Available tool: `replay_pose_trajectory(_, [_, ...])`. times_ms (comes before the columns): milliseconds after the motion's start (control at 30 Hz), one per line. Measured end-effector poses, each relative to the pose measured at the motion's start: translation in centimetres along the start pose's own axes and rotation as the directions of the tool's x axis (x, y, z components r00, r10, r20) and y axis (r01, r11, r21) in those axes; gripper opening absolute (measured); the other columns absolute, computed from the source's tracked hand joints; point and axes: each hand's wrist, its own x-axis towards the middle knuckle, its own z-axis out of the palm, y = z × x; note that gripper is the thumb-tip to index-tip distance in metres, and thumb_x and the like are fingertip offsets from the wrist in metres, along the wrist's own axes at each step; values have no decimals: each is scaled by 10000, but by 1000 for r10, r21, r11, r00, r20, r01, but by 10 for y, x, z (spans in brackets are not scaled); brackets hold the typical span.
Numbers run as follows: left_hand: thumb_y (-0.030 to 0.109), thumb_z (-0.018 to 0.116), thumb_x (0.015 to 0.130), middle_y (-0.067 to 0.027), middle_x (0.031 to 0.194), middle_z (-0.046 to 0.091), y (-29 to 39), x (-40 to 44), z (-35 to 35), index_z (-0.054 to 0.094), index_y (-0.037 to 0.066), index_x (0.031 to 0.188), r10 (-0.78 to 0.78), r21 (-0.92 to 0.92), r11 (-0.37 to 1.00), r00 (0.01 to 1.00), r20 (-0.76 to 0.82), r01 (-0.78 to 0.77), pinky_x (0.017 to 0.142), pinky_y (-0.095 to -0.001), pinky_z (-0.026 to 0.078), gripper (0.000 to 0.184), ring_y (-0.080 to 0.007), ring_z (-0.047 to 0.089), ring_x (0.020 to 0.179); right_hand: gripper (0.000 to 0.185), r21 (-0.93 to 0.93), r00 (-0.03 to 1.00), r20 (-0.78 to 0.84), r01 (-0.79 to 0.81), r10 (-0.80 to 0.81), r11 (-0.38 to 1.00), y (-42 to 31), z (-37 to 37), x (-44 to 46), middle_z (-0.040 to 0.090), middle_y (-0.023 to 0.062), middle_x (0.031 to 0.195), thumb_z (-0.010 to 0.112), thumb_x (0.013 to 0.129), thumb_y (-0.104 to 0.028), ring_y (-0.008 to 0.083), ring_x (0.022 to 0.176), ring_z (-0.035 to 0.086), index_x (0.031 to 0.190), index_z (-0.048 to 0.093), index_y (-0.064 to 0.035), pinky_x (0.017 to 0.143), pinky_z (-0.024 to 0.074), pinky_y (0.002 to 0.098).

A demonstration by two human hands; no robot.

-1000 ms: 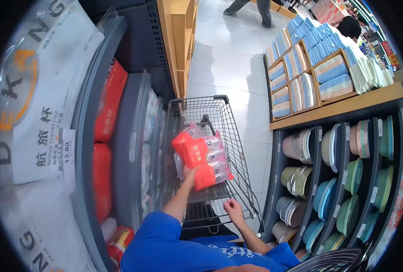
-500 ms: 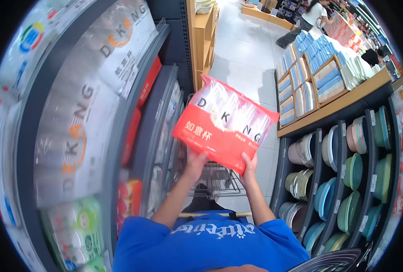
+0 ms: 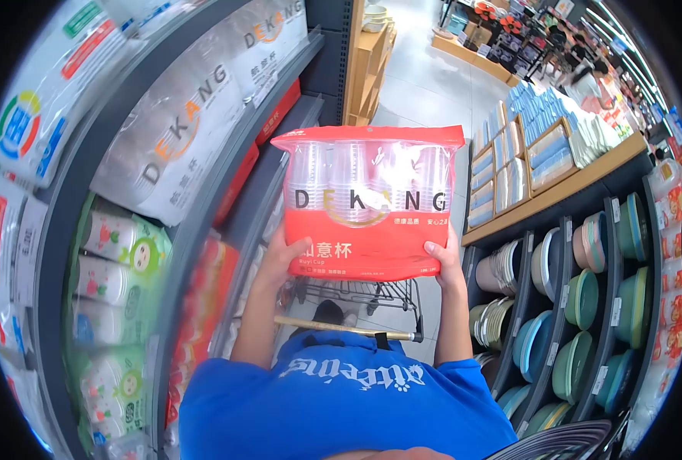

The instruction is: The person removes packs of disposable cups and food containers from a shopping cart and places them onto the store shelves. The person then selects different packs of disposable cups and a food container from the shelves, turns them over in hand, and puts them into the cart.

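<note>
Your left hand (image 3: 280, 259) and right hand (image 3: 448, 259) pinch the bag of cups (image 3: 379, 249) at its near corners; its long side runs left to right, equally close to both.

To my left, the grey shelving (image 3: 280, 149) rises near my left hand (image 3: 283, 257) and closes off that side, while open air over the floor (image 3: 425, 314) separates my right hand (image 3: 448, 257) from the bowl rack (image 3: 609, 268). Below, the cart's wire basket (image 3: 341, 290) and handle bar (image 3: 349, 328) interrupt the way down, and the red cup pack (image 3: 372, 230) fills the space between my palms.
</note>
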Motion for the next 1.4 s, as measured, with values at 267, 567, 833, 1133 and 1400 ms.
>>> replay_pose_trajectory(267, [66,713,879,-144,1258,629,-25,-28,-11,492,-18,1377,-236,-167,964,957,-166,209,964,-380,552,551,-235,651,1125,771,-226,972,128,-167,199,960,4,-2,-13,585,120,1352,785,831,-220,181,1241,555,1466,413,10,1071,434,353])
replay_pose_trajectory(567, [71,806,779,-160,1247,618,-23,6,-9,461,-8,1388,331,364,914,847,-416,-178,957,-413,538,704,-274,641,1126,419,-375,969,-124,-246,214,894,65,-41,-29,658,116,1245,543,1051,-216,156,1107,624,1404,509,8,974,484,320])
replay_pose_trajectory(833, [168,890,728,-170,1336,581,-21,134,-97,491,25,1387,840,905,264,541,-46,-333,1076,-444,415,783,-356,531,1262,410,-553,951,-104,-299,292,777,105,-63,-73,682,103,1085,650,986,-191,177,982,654,1330,558,12,885,518,312])
replay_pose_trajectory(1133, [428,829,796,-311,1201,648,-57,246,-165,521,-75,1304,609,868,492,685,-399,68,953,-483,485,778,-464,617,1142,522,-951,843,59,-116,534,287,161,-62,-133,668,244,1174,685,919,-324,395,1097,644,1312,586,6,964,511,444])
replay_pose_trajectory(1400, [642,657,867,-350,1341,562,-34,316,-149,470,-71,1396,530,847,458,682,-504,270,1037,-469,442,907,-481,563,1231,460,-987,649,-37,-145,760,76,209,-106,-180,704,199,1147,664,873,-364,382,1086,659,1221,674,-64,909,520,470])
